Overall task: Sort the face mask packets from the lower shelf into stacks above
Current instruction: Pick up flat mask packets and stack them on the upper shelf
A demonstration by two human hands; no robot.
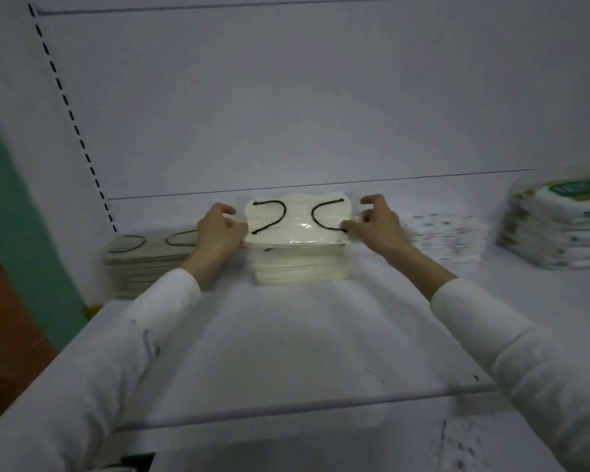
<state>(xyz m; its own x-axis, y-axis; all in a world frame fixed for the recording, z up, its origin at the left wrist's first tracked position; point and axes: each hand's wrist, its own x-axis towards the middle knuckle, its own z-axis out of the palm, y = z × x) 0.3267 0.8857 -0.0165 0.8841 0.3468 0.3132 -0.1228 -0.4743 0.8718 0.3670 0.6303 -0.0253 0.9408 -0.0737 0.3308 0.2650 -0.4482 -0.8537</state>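
Head view: left hand (218,229) and right hand (375,223), fingers curled, are pinching film edges of cream mask packet (297,216) at its 9 and 3 o'clock. Packet is lying on cream stack (300,264), mid shelf (286,352). Probably light, floppy, slippery; gripping both ends is suiting. Counting three stacks: cream, grey stack (143,264) at 9 o'clock, patterned stack (450,240) at 3 o'clock; one wrapped bundle (556,226) beyond.

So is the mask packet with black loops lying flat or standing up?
Lying flat: the packet sits face up on the cream stack, while the left hand and right hand pinch its ends.
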